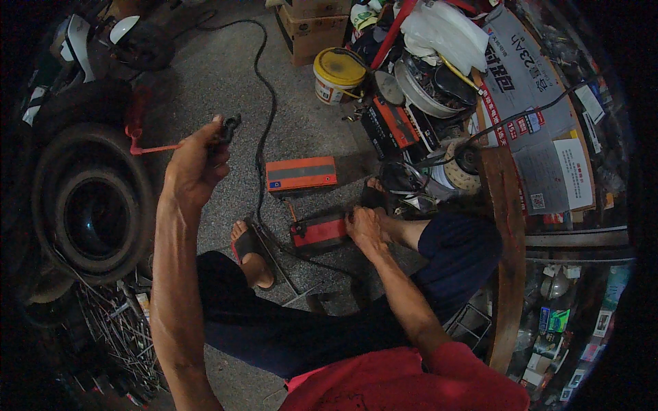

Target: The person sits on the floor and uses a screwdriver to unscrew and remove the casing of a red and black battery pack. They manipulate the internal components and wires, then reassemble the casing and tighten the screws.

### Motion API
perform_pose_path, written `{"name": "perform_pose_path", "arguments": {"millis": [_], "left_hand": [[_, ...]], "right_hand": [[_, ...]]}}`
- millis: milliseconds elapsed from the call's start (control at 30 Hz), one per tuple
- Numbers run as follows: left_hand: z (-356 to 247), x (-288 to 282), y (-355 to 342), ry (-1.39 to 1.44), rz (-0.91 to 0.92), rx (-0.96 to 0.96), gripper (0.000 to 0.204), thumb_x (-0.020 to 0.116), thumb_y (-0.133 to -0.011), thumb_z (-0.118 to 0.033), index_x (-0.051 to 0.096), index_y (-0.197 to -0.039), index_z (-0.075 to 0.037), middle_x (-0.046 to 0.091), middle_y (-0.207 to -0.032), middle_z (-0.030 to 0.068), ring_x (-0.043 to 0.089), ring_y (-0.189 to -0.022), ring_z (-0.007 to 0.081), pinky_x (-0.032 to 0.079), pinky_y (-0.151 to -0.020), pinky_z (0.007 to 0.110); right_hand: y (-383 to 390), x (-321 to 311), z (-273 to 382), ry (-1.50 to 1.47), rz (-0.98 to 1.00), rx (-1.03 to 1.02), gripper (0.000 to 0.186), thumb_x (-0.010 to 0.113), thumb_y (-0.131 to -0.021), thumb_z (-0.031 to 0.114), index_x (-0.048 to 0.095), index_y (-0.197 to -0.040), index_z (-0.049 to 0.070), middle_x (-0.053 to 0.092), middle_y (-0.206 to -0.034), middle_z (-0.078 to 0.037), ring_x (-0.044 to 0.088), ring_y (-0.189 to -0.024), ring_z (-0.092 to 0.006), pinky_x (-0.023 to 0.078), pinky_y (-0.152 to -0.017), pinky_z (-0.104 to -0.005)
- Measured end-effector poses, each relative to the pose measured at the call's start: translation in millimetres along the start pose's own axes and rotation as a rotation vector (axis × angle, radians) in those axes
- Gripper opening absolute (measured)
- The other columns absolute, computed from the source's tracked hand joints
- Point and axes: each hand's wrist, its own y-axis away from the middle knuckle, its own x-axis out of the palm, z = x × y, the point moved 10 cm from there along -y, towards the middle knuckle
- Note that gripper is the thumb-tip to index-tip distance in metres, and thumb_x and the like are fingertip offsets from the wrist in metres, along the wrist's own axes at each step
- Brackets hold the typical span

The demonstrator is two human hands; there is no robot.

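Observation:
My left hand [199, 157] is raised at the left of the view, closed on a small black part [229, 129]. A thin red bar or lead [159, 148] runs left from behind it toward a red object [133, 120], whose shape is unclear. My right hand [363, 226] grips the right end of a red-topped black battery [314, 235] lying between my sandalled feet. An orange battery [299, 174] with a grey stripe lies just beyond it. A short orange lead [291, 209] rises at the left end of the red-topped battery.
Stacked tyres [51, 205] and metal rods [110, 342] crowd the left. A black cable [271, 96] snakes across the floor. Cardboard boxes [305, 38], a yellow-lidded bucket [329, 92], more batteries [392, 130] and piled clutter lie beyond. A wooden edge [507, 288] and glass case [569, 322] border the right.

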Motion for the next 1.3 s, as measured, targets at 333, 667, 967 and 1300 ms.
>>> {"name": "perform_pose_path", "arguments": {"millis": [333,667,967,1300], "left_hand": [[14,11,-6,0.417,0.221,-0.133,0.033,0.048,-0.098,-0.032,0.056,-0.107,-0.002,0.062,-0.107,0.0181,0.058,-0.098,0.0296,0.046,-0.083,0.04],[18,29,-2,0.6,0.301,-0.193,0.051,0.048,-0.097,-0.041,0.05,-0.118,0.005,0.053,-0.124,0.0247,0.052,-0.113,0.0384,0.044,-0.096,0.046],[41,48,-4,0.412,0.271,-0.242,0.052,0.038,-0.1,-0.046,0.052,-0.104,0.004,0.062,-0.099,0.0196,0.058,-0.094,0.0294,0.048,-0.086,0.039],[60,61,0,0.172,0.228,-0.221,0.047,0.036,-0.101,-0.043,0.057,-0.099,-0.002,0.063,-0.095,0.0137,0.057,-0.088,0.0262,0.043,-0.085,0.042]], "right_hand": [[4,-4,7,-0.046,-0.027,-0.008,0.026,0.063,-0.084,0.021,0.061,-0.096,-0.001,0.063,-0.101,-0.024,0.061,-0.097,-0.0414,0.048,-0.083,-0.0511],[1,-3,9,0.044,-0.001,0.023,0.032,0.065,-0.084,0.029,0.064,-0.098,0.0,0.065,-0.095,-0.024,0.062,-0.092,-0.0428,0.051,-0.078,-0.0499],[29,-164,208,-0.633,-0.295,-0.564,0.02,0.066,-0.084,0.015,0.067,-0.097,0.0,0.067,-0.085,-0.019,0.066,-0.077,-0.0342,0.051,-0.069,-0.0381],[14,-140,232,-0.49,-0.272,-0.67,0.026,0.07,-0.077,0.006,0.068,-0.102,0.006,0.067,-0.087,-0.017,0.066,-0.075,-0.0288,0.05,-0.067,-0.036]]}}
